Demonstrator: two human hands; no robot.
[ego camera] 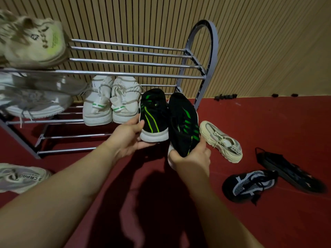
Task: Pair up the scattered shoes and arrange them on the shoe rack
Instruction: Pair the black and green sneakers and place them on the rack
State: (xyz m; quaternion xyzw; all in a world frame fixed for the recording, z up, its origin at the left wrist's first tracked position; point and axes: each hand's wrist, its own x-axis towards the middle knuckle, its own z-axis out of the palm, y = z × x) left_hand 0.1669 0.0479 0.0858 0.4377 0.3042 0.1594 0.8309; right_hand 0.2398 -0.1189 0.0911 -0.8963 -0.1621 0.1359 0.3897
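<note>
- Holding the first black-and-green shoe by its heel in the left hand, thumb on the upper, fingers curled under the white sole, toe pointed into the shoe rack.
- Holding the second black-and-green shoe in the right hand, fingers clamped round the heel end; tilted, just right of its partner.
- Found both held shoes at the right end of a lower tier; cannot tell whether either rests on the rails, nor whether the two touch.
- Recorded a white pair on that same lower tier, under the top rails: upright, side by side, heels outward, just left of the first held shoe.
- Recorded a beige shoe on the top tier, far left, blurred.
- Noted pale grey shoes at the left of the tier below, blurred; number not clear.
- Logged outside the rack, on the red floor:
  - cream shoe, near the right hand, lying at an angle;
  - black-and-white mesh shoe, further right;
  - black sandal, just beside the mesh shoe;
  - grey lettered shoe, at the left edge, well apart from the others.
- Noted a slatted wall behind the rack, with small black pieces along its base; too small to identify.
</note>
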